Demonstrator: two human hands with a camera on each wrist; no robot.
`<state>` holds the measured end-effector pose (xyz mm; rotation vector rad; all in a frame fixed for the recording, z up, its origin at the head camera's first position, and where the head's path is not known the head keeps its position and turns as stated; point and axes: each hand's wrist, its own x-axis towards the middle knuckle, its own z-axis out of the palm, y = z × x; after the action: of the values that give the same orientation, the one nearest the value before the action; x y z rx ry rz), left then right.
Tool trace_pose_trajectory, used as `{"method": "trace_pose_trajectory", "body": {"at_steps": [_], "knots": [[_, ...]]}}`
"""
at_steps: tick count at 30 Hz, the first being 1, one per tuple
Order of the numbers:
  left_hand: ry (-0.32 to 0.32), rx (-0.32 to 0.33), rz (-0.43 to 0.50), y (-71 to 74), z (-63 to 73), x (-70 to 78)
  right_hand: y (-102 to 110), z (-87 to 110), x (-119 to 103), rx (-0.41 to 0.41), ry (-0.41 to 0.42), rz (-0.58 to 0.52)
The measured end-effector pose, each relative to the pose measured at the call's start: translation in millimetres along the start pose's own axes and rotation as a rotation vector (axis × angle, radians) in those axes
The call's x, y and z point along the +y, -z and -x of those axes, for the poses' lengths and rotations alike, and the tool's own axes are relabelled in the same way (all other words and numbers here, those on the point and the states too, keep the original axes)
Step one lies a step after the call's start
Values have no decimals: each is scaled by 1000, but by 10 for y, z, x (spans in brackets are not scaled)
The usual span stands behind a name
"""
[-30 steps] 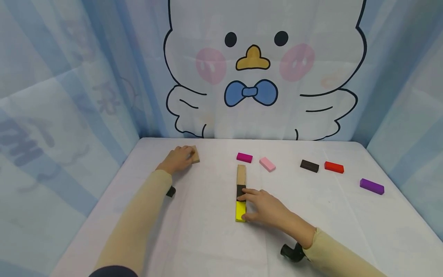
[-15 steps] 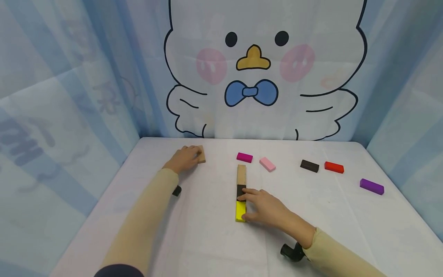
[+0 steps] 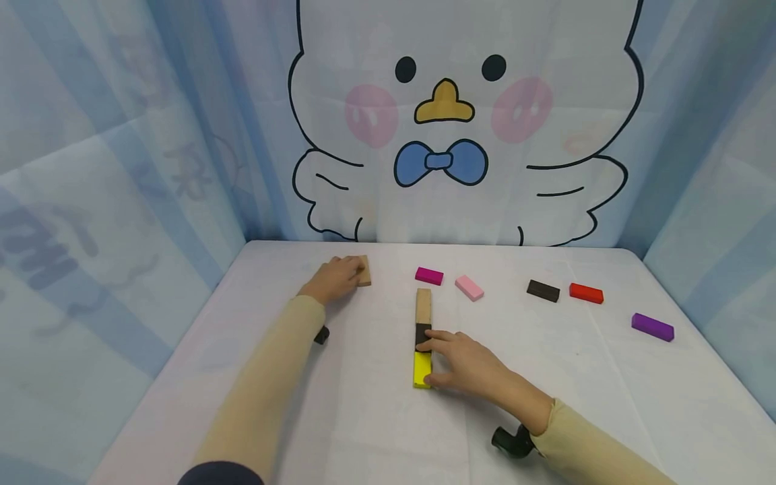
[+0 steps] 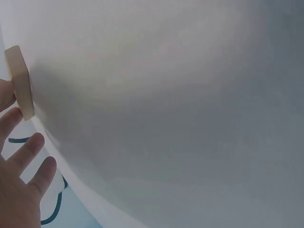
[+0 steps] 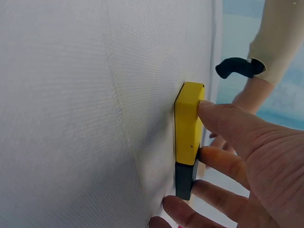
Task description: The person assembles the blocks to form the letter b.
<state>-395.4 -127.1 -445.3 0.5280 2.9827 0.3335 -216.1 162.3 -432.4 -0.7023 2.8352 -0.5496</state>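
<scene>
At the table's far left, my left hand (image 3: 332, 278) pinches a plain wooden block (image 3: 365, 271) from its left side. The left wrist view shows thumb and forefinger at this block (image 4: 21, 85), the other fingers spread. A straight row stands mid-table: a plain wooden block (image 3: 423, 306) farthest, a black block (image 3: 422, 333) in the middle, a yellow block (image 3: 421, 370) nearest. My right hand (image 3: 469, 364) rests on the row from the right, thumb on the yellow block (image 5: 187, 128), fingertips against the black block (image 5: 184, 180), nothing gripped.
Behind the row lie a magenta block (image 3: 429, 276) and a pink block (image 3: 469, 287). Farther right are a dark block (image 3: 543, 290), a red block (image 3: 586, 293) and a purple block (image 3: 653, 327). A curtain (image 3: 448, 202) hangs at the table's back edge.
My left hand has shifted to the right along the far side, and the wooden block has moved with it toward the row. My right hand and the row have stayed put.
</scene>
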Motion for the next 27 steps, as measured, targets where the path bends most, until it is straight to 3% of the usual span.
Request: {"method": "trace_pose_trajectory", "body": {"at_steps": [8,19,27], "knots": [[-12,-14,-46,-22,-58,116,3,-12,-15,-14,-14,-4],[-33,45,-144,-60,-124,275,9,-7,-2,-11,-11,-6],[-34,44,-138,-140,-206,368,1,-13,1,-15,-16,-11]]}}
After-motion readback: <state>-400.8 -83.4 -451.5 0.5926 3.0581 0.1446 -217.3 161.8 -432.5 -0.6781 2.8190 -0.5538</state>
